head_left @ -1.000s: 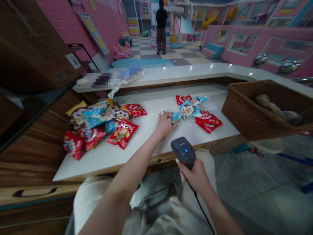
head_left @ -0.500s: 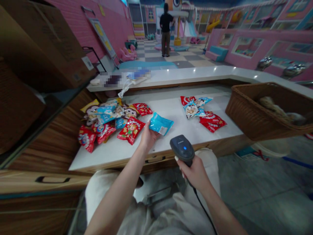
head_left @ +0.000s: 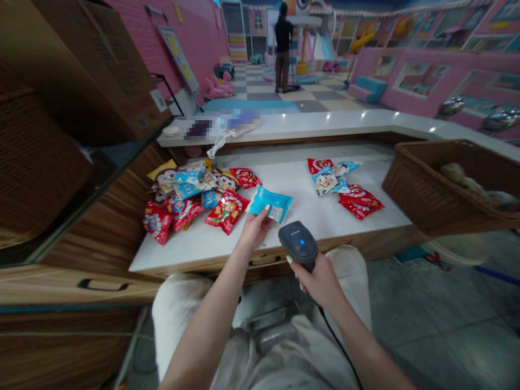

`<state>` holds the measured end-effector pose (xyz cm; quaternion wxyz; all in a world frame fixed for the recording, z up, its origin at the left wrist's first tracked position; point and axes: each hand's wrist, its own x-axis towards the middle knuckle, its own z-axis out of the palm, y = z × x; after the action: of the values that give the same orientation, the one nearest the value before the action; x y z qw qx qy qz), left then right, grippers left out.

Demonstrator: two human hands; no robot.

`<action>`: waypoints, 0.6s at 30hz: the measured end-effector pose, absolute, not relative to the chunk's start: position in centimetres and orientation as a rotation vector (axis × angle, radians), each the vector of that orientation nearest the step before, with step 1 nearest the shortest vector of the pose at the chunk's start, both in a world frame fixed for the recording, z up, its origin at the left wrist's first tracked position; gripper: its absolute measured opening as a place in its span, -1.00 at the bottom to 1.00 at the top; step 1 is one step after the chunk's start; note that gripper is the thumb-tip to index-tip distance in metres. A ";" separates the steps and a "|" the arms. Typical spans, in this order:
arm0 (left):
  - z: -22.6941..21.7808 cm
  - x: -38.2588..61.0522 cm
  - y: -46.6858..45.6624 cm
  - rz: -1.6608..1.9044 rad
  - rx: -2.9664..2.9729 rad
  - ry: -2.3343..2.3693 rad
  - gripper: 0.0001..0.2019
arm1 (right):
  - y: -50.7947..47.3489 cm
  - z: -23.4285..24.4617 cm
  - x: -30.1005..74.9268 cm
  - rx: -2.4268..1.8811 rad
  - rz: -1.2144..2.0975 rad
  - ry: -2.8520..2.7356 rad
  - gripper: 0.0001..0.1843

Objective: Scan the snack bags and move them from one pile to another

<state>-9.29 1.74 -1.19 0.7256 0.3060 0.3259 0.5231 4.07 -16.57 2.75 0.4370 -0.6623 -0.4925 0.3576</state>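
My left hand point(head_left: 257, 227) grips a light blue snack bag point(head_left: 264, 201) by its near edge, thumb on top, with a white label patch facing up. My right hand point(head_left: 319, 279) is wrapped round the handle of a dark barcode scanner point(head_left: 298, 242), whose blue light is lit; its head is close to the bag's right lower corner. Left of the bag lies a pile of snack bags point(head_left: 189, 184) in red, blue and yellow, with a red snack bag point(head_left: 226, 211) nearest my left hand. A smaller group of red and blue snack bags point(head_left: 325, 181) lies to the right.
A wicker basket point(head_left: 422, 200) stands at the right end of the white counter point(head_left: 162, 257). Cardboard boxes point(head_left: 109, 70) rise at the left. A raised ledge point(head_left: 309, 120) with a white cable point(head_left: 217, 143) runs along the back. Farther off, a person point(head_left: 283, 49) stands in a play area.
My left thumb has shifted onto the bag's face, and the bag lies flatter with its label turned up. The scanner has moved slightly closer to it. The whole view has swung a little left.
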 end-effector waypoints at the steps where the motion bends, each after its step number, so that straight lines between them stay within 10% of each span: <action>1: -1.3 -9.3 1.7 1.157 0.680 0.711 -0.57 | -16.5 2.8 4.0 -1.648 0.887 -1.232 -0.73; 18: -1.4 -9.3 1.7 1.161 0.702 0.708 -0.54 | -16.6 3.0 4.0 -1.661 0.880 -1.222 -0.69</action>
<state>-9.26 1.65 -1.38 0.7214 0.3177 0.3203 0.5254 4.02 -16.62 2.98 0.4349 -0.6672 -0.4907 0.3535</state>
